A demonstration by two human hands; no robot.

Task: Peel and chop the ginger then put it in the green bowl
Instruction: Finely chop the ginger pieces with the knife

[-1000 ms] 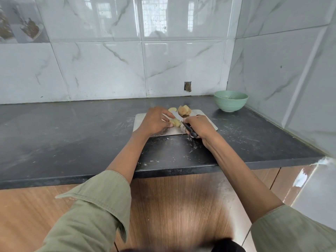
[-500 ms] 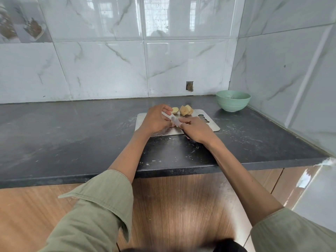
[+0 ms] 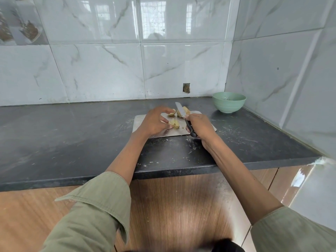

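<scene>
- chopping step, I'd say; ginger already in several chunks on the cutting board point(image 3: 205, 128), none visibly in the green bowl point(image 3: 229, 102) as far as I can tell
- my right hand point(image 3: 199, 127) wrapped tight around the black handle of the knife point(image 3: 183, 115); blade lifted, tip pointing away toward the wall, above the far chunks
- my left hand point(image 3: 154, 120) over the board, fingers spread and lightly bent; fingertips touching the near ginger piece point(image 3: 174, 123), thumb side out by the small far piece point(image 3: 171, 113); pinning more than gripping, looks like
- bigger ginger chunk point(image 3: 184, 111) at the board's back edge, partly behind the blade; skin left on it or not, too small to tell
- green bowl upright on the countertop point(image 3: 72, 128), right rear corner, well apart from the board
- next move as I judge it: blade down across the near piece; left fingertips need tucking back from the cut line; piece is small and rounded, could roll
- afterwards remaining chunks want the same, then the lot carried to the bowl
</scene>
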